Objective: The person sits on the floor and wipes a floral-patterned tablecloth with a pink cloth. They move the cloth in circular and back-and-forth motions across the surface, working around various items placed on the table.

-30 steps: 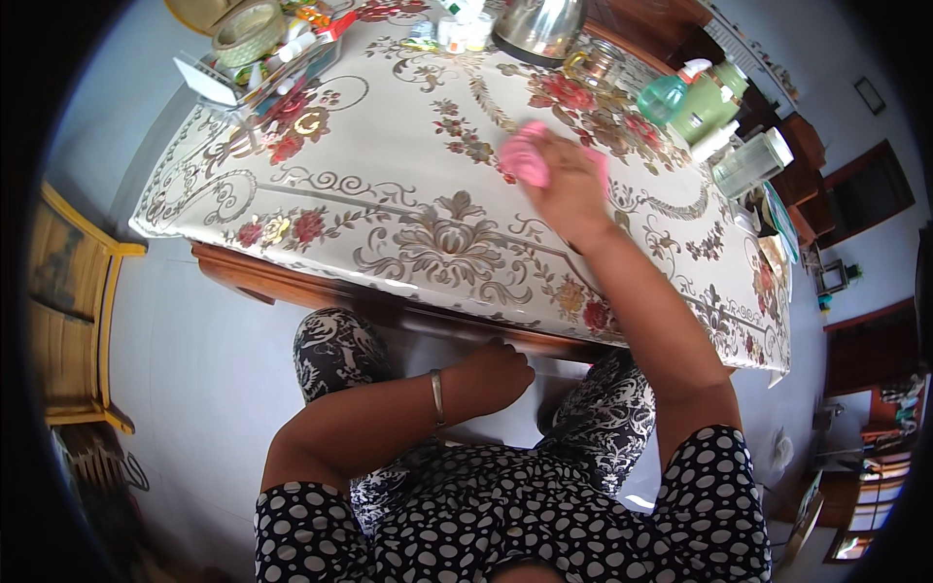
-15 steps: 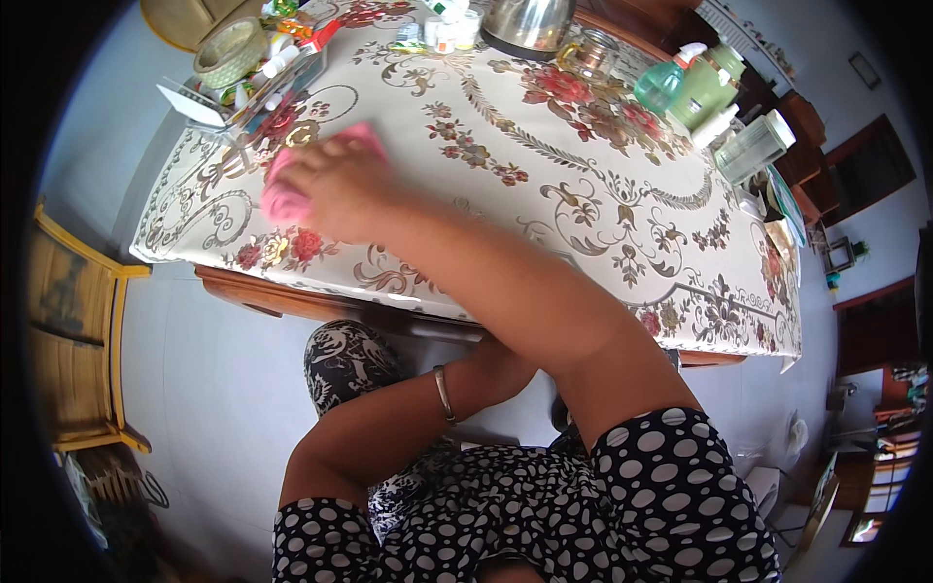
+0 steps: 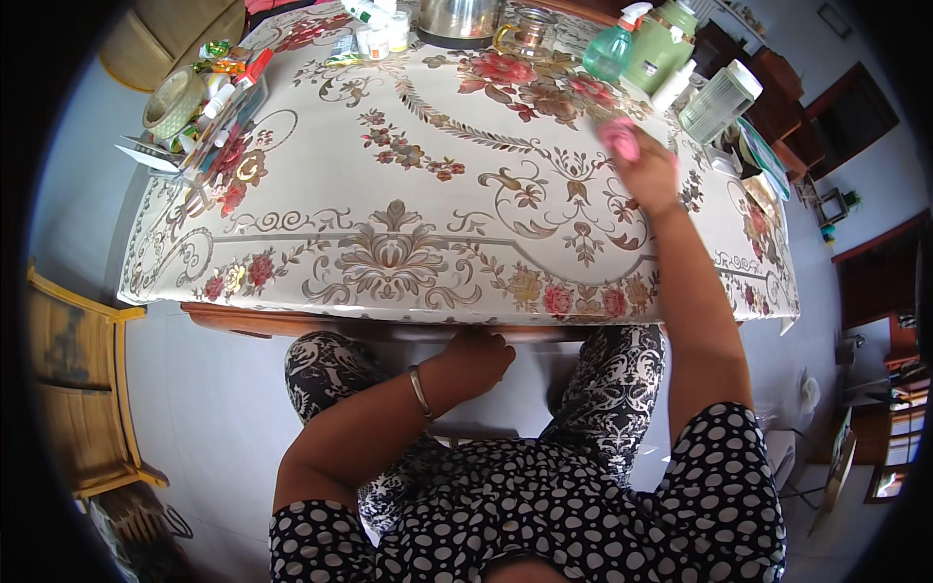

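The right hand (image 3: 649,173) is clamped on a pink cloth (image 3: 619,139), pressed to the right half of the bench (image 3: 243,319), between the near and far edges. The cloth is bunched and blurred, so its long axis cannot be told; its rolled end pokes out toward the far edge, slightly left. The left hand (image 3: 476,364), fingers curled together, rests just off the near edge. Beyond the cloth, toward the far right corner, stand a translucent green spray bottle (image 3: 609,53), a green flask (image 3: 661,49) and a clear, white-lidded jar (image 3: 721,102), contents unclear. By the left edge, a tray (image 3: 255,105) holds small packets and tubes.
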Action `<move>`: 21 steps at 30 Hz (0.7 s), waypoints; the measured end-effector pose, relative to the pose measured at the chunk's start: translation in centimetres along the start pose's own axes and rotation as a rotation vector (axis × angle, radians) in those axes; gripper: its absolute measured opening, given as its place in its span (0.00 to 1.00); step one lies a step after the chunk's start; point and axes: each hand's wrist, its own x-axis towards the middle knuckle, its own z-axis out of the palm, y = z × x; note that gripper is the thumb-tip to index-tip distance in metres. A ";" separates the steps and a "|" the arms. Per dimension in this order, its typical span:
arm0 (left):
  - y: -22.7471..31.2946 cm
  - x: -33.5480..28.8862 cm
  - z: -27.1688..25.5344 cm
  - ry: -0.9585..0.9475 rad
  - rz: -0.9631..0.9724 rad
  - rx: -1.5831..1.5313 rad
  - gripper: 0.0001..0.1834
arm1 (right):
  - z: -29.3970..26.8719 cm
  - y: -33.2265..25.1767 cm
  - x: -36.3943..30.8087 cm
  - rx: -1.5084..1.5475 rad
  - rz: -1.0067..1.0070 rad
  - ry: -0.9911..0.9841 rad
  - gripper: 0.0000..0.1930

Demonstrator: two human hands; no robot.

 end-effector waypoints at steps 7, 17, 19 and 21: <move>0.6 0.2 -0.6 -0.054 -0.014 0.021 0.15 | -10.4 18.4 -10.9 -0.485 0.448 -0.214 0.26; 0.9 -0.6 -0.3 -0.061 -0.054 0.017 0.14 | -15.4 18.6 -15.5 -0.558 0.738 -0.345 0.33; 1.0 -0.9 -0.4 -0.061 -0.059 0.036 0.14 | -14.8 12.8 -14.2 -0.531 0.607 -0.299 0.32; 1.2 -1.1 -0.3 -0.045 -0.037 0.072 0.14 | -14.2 9.7 -14.4 -0.382 0.420 -0.231 0.30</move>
